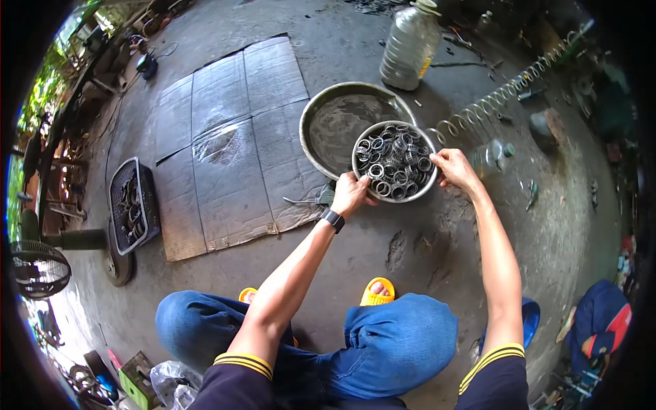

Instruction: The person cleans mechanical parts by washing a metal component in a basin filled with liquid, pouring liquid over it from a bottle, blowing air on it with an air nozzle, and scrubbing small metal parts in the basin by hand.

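A small metal bowl (358, 149) full of dark and shiny metal rings (396, 160) overlaps the right side of a larger round basin (306, 130). The basin holds a thin layer of dark liquid. My left hand (350, 193), with a watch on its wrist, grips the small bowl's lower left rim, fingers partly hidden beneath it. On the opposite side, my right hand (454, 168) pinches the bowl's right rim between thumb and fingers.
Stained flattened cardboard (225, 150) lies left of the basin. Farther left are a black basket (152, 205) of dark parts and a fan (41, 268). A large plastic jug (411, 48), a long spring (492, 102) and a clear bottle (490, 156) are at the right.
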`<state>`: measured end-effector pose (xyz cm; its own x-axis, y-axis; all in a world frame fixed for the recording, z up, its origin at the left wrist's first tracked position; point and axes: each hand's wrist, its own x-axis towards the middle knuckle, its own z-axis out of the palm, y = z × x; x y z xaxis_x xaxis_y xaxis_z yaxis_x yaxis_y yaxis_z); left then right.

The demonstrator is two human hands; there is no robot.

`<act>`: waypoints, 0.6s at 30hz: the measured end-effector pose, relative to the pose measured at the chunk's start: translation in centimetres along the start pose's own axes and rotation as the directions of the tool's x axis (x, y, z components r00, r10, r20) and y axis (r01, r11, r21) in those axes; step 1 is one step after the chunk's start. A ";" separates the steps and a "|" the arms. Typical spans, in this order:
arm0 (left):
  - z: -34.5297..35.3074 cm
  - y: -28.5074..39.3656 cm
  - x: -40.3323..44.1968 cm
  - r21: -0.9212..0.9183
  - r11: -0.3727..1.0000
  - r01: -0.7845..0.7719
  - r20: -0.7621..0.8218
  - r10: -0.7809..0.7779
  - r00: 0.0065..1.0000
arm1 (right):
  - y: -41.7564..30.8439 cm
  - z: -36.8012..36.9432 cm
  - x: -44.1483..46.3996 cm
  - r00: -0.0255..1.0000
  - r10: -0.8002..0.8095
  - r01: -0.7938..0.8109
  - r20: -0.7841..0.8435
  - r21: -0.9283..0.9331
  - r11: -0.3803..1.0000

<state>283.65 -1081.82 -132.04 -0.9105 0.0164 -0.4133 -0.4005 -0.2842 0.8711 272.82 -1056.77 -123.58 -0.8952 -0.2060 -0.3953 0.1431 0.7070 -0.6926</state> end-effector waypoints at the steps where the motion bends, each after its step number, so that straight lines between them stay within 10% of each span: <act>1: -0.1 0.6 0.3 -0.048 0.999 0.000 0.013 0.001 1.000 | -0.6 0.1 0.6 0.998 0.056 -0.056 0.004 0.022 0.998; 6: -0.3 2.5 1.7 -0.201 0.973 0.113 0.038 -0.107 0.993 | -1.3 0.9 4.6 0.966 -0.198 0.211 -0.168 0.058 0.976; 14: -0.8 2.4 2.8 -0.385 0.910 0.150 0.114 -0.115 0.987 | -3.4 0.0 5.5 0.956 -0.198 0.202 -0.215 0.000 0.979; 18: -4.0 6.7 2.5 0.190 0.981 0.046 -0.122 -0.023 0.992 | -4.5 -0.2 6.3 0.938 -0.185 0.176 -0.293 -0.056 0.983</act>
<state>279.12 -1087.55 -128.28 -0.8819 -0.0939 -0.4620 -0.4539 -0.0956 0.8859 266.44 -1061.16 -122.87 -0.9898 -0.1258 -0.0665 -0.0404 0.6968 -0.7161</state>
